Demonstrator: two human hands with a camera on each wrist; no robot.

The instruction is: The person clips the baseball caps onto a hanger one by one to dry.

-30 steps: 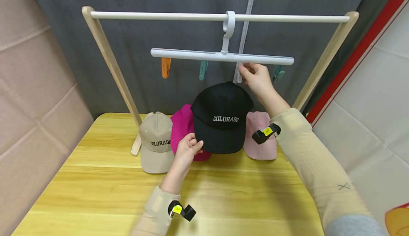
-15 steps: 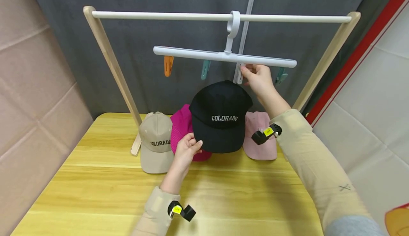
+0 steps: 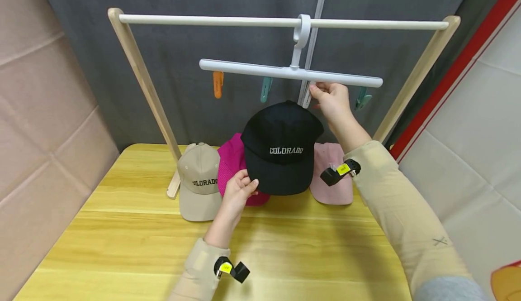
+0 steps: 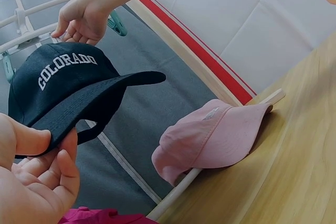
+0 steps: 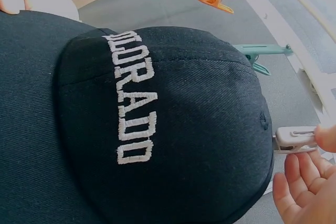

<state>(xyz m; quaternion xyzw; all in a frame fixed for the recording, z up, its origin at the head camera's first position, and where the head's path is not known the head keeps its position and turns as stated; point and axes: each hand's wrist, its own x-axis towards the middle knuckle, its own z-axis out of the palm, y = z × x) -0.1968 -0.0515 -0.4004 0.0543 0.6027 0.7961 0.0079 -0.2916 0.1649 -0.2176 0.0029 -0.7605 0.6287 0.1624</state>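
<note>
My left hand (image 3: 238, 192) pinches the brim of a black baseball cap (image 3: 282, 129) lettered COLORADO, thumb on top of the brim in the left wrist view. The cap is held up off the table, below a white hanger (image 3: 260, 69). With thumb and fingers, my right hand (image 3: 333, 102) pinches a white clothespin (image 5: 295, 136) under the hanger bar. The clothespin's tip meets the cap's crown edge in the right wrist view; whether it bites the fabric I cannot tell. Other clothespins hang alongside: an orange one (image 3: 218, 84), a teal one (image 3: 266, 89) and another teal one (image 3: 362, 98).
The hanger hooks over a white rod (image 3: 183, 20) on a wooden stand (image 3: 146, 83). On the wooden table (image 3: 134, 237) sit a beige cap (image 3: 199, 181), a magenta cap (image 3: 232, 156) partly behind the black one, and a pink cap (image 4: 210, 137). A grey curtain hangs behind.
The hanger, its clothespins and my right hand have shifted slightly to the right. The black cap has risen a little. My left hand keeps its hold on the brim.
</note>
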